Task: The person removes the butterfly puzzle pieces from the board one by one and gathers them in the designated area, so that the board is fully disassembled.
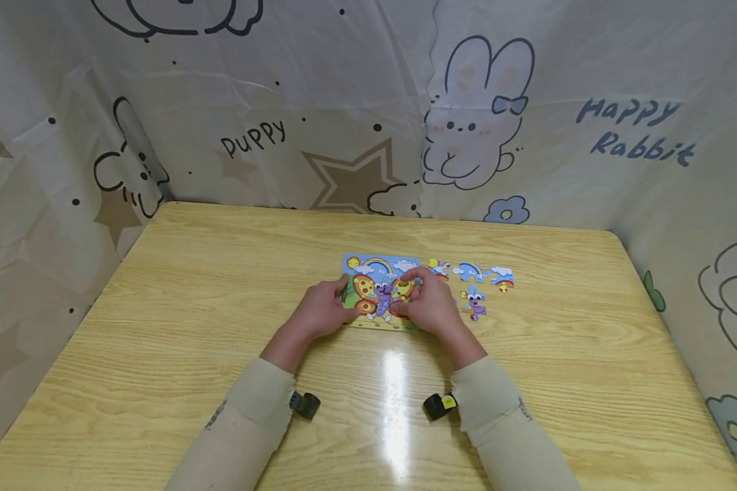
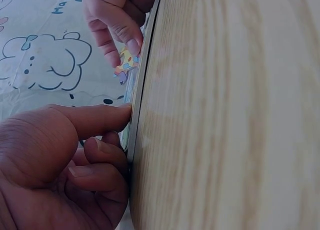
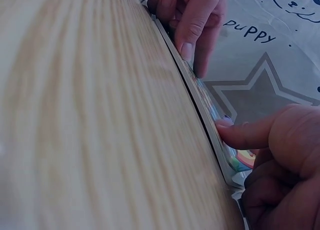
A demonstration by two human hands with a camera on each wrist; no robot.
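- Far left on my feed: the wood-grain table [image 1: 190, 320] runs out past the left fingers, with a printed cloth [image 1: 246, 88] standing beyond it.
- Next, the left hand [image 1: 322, 310]. I've got its thumb and index finger clamped on the left edge of the puzzle board [image 1: 381, 300], other fingers curled under, as far as my left wrist cam shows.
- The board lies flat between both sets of fingers, butterfly picture facing up, rainbow strip on the side beyond the fingertips.
- Then the right hand [image 1: 432, 303]. I see its thumb and index tip apart, with the butterfly's right wing between them. Honestly can't tell if they're pinching a loose bit or just touching the board.
- Just right of the right fingers: a sun piece [image 1: 439, 267], partly behind the knuckles.
- Further right of those fingers, a rainbow piece [image 1: 470, 271], and a purple critter piece [image 1: 475, 303] on the nearer side of it.
- Farthest right of the fingers, a cloud piece [image 1: 501, 275].
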